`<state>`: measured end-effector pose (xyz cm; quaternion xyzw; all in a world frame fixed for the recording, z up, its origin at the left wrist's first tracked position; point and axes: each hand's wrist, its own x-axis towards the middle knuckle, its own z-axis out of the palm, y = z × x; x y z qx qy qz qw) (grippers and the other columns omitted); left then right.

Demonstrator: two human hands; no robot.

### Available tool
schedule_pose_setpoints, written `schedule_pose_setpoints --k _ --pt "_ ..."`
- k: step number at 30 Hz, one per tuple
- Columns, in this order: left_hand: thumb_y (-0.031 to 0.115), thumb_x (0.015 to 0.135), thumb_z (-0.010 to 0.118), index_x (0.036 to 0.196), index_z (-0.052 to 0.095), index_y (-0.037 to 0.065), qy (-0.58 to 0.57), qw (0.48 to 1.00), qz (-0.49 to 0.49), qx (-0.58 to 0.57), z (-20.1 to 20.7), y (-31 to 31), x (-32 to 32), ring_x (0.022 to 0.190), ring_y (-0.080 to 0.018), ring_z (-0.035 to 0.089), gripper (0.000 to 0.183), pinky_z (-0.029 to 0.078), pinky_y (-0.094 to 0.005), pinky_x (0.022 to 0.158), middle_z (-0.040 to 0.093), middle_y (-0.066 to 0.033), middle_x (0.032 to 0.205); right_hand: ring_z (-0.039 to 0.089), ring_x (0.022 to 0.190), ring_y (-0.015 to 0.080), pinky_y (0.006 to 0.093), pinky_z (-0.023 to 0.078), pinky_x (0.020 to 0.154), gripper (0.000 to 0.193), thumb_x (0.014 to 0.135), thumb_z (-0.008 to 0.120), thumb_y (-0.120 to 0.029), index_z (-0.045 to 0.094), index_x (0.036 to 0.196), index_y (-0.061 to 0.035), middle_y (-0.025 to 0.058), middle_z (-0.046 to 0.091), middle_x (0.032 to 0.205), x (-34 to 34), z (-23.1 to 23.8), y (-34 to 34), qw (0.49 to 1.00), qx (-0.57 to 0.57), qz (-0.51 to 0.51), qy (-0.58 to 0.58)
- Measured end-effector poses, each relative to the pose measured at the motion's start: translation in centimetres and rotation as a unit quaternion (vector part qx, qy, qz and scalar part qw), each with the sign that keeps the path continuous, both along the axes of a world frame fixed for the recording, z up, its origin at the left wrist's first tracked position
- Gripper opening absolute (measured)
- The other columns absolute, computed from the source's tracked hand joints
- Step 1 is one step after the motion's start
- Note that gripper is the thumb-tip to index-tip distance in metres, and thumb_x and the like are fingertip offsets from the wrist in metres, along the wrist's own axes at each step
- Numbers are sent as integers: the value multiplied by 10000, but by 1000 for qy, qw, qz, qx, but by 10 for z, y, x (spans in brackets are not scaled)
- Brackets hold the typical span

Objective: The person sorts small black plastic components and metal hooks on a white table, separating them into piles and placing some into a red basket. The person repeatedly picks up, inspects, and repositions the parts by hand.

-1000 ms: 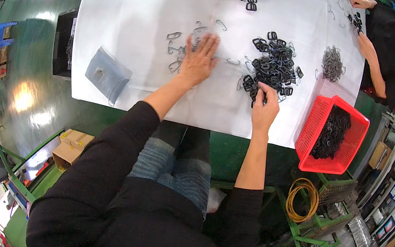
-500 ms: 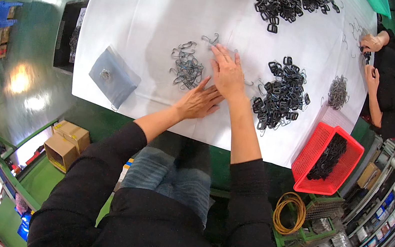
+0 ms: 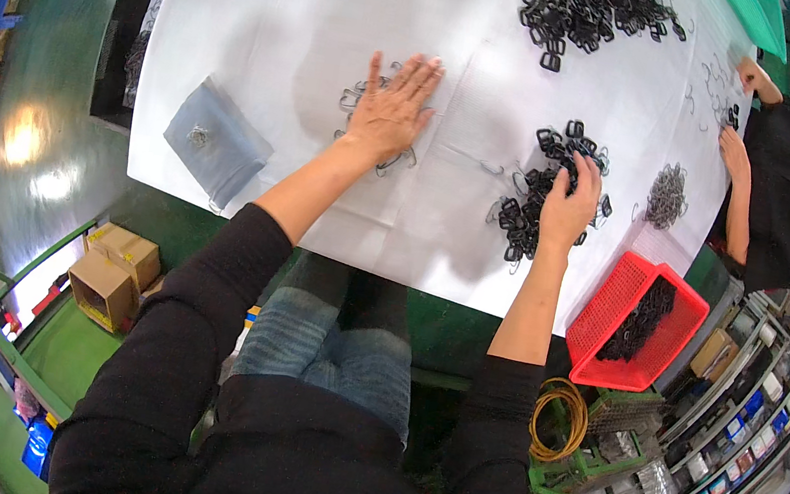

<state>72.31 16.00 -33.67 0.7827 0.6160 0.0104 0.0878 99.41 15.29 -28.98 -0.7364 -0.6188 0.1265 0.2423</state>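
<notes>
My left hand [image 3: 388, 117] lies flat with fingers spread over a small pile of bent metal wire hooks [image 3: 348, 99], hiding most of it. To the right, my right hand [image 3: 571, 203] reaches onto a pile of black buckles with wire hooks [image 3: 527, 215]. Its thumb and fingers are curved and apart, and nothing shows held between them. A lone wire hook [image 3: 492, 169] lies on the white table cover [image 3: 429, 222] between the two piles.
A larger heap of black buckles [image 3: 590, 12] lies at the far side. Right are a pile of wire hooks [image 3: 666, 196] and a red basket [image 3: 642, 322] of black parts. A grey plastic bag [image 3: 217, 146] lies left. A co-worker's hand [image 3: 735, 151] works at the right edge.
My hands were close together at mid-table. The left has moved left onto the wire hooks, and the right has moved right onto the black buckle pile.
</notes>
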Motion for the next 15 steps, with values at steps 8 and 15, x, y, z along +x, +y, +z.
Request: schedule_pose_setpoints --k 8,15 --pt "337 891 494 1431 292 202 -132 972 -194 -29 1 -57 9 1407 -191 135 592 -95 -599 1071 243 18 1497 295 1268 428 513 331 1005 914 632 744 -561 402 1342 -99 270 296 1372 30 -20 -7 985 -128 -107 -40" --pt "281 898 471 1428 303 196 -11 999 1 47 -5 -60 -39 1403 -175 149 562 -98 -613 1061 265 37 1489 471 1071 344 437 470 850 572 644 727 -118 537 1181 -168 108 493 1176 -31 -5 -24 996 -73 36 -39"
